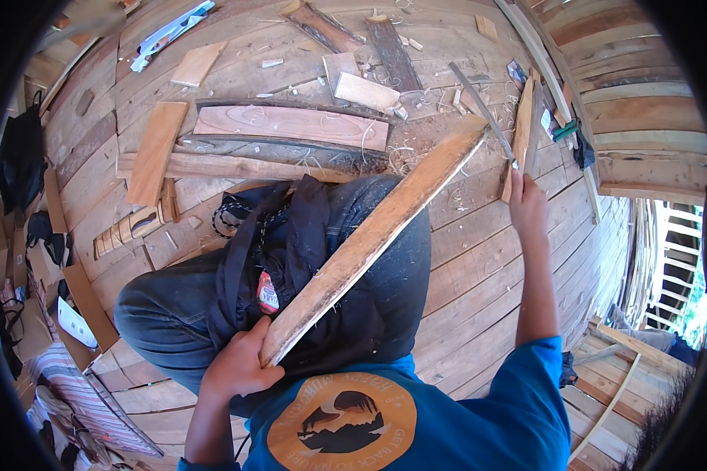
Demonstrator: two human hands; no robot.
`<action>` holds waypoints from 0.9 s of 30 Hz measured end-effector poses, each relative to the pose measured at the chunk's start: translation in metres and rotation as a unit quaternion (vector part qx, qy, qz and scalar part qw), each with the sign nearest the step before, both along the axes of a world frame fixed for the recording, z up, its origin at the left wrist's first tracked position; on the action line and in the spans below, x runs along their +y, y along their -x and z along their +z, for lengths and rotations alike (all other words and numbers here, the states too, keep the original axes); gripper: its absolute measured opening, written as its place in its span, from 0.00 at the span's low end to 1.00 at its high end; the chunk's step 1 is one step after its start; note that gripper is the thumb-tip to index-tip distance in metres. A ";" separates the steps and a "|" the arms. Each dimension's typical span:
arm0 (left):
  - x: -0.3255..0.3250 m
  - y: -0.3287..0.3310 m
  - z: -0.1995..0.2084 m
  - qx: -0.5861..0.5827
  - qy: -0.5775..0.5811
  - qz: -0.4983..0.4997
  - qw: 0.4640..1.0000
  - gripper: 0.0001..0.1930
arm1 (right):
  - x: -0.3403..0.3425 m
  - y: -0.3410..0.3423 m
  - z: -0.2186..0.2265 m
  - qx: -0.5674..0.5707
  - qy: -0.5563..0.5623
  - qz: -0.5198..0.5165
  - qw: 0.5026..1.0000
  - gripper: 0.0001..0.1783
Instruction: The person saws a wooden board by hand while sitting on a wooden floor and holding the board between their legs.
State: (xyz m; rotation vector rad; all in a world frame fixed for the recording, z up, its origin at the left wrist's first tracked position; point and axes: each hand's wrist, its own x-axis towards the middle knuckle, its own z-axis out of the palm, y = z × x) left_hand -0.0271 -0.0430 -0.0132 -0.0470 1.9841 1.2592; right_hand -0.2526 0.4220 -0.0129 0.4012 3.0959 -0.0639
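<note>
- Your left hand point(239, 363) is closed around the near end of a long, pale tan wooden plank point(377, 233) with rough, dark-streaked edges.
- That plank lies diagonally across your lap, over your dark blue jeans point(161, 310), its far end pointing up and to the right.
- Your right hand point(529, 206), its arm stretched forward, grips the handle end of a long, narrow grey metal blade point(484, 113).
- The blade slants up and left, just beside the plank's far end; you cannot tell here whether the 2 touch.
- Ahead of your knees, a flat reddish-brown wooden board point(291, 127) lies on the light brown plank floor point(479, 275), with curled pale shavings near its right end.
- Left of it lies 1 short orange-brown rectangular board point(156, 153).
- A small red-and-white packet point(268, 293) sits in the dark cloth point(310, 224) on your lap.
</note>
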 end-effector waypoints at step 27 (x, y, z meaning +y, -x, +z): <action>0.002 0.000 0.013 -0.025 -0.011 0.009 1.000 0.34 | -0.021 -0.007 -0.037 0.060 0.149 0.095 0.982 0.30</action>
